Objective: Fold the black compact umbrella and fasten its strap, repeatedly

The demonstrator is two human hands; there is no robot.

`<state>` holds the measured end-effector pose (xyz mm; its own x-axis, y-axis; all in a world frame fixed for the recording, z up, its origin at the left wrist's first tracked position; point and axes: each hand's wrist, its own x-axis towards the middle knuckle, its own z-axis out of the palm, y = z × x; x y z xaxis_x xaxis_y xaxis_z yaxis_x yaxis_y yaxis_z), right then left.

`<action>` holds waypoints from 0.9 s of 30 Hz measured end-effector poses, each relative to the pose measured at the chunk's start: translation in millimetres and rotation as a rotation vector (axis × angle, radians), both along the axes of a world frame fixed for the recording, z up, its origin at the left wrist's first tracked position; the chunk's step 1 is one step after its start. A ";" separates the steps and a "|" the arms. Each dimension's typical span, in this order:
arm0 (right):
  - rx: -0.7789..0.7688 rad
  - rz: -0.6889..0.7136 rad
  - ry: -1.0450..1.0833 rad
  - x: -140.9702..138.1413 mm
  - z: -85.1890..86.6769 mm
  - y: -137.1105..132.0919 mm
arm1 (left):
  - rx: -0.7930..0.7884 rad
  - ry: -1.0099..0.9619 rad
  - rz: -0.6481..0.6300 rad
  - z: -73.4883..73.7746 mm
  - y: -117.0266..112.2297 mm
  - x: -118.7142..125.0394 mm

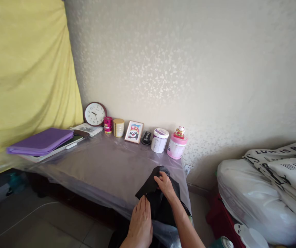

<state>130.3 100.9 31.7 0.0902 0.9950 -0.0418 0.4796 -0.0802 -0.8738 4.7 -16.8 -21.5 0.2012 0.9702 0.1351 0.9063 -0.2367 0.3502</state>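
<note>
A black plastic bag [160, 203] lies crumpled at the near right corner of a table covered in clear plastic sheeting [104, 165]. My right hand [165, 185] rests on top of the bag, its fingers curled and pinching the bag's upper fold. My left hand [140, 220] lies against the bag's left edge with its fingers straight and held together, pressing on the plastic.
Along the wall stand a round clock [95, 113], a red tin [108, 124], a gold tin [118, 127], a framed panda picture [134, 132], a white canister [159, 140] and a pink tub [176, 146]. A purple folder [42, 141] lies at left. Bagged bedding [266, 193] is piled at right.
</note>
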 end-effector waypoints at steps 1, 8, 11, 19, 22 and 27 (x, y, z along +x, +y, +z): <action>-0.004 0.032 0.014 -0.3 -0.1 -0.5 | 0.042 -0.013 0.014 -0.8 -2.1 -2.4; 0.120 0.220 -0.032 -5.1 4.1 -9.6 | 0.211 -0.064 -0.108 25.2 -6.1 -4.3; 0.196 0.241 -0.112 -8.3 6.2 -17.7 | 0.136 -0.051 -0.214 26.4 1.6 0.6; 0.562 0.297 -0.283 1.3 -5.7 -48.3 | -0.016 -0.032 -0.172 -0.6 11.1 2.8; 0.641 0.326 -0.387 9.3 -11.8 -41.2 | 0.000 -0.046 -0.162 -7.6 11.6 3.1; 0.642 0.296 -0.522 17.9 -18.4 -7.7 | -0.061 -0.006 -0.115 -13.5 13.4 6.2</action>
<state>148.2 93.2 13.3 -0.3240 0.7976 0.5089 0.7537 0.5427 -0.3706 10.9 -3.4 -35.1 0.3107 0.9473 0.0781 0.8724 -0.3168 0.3721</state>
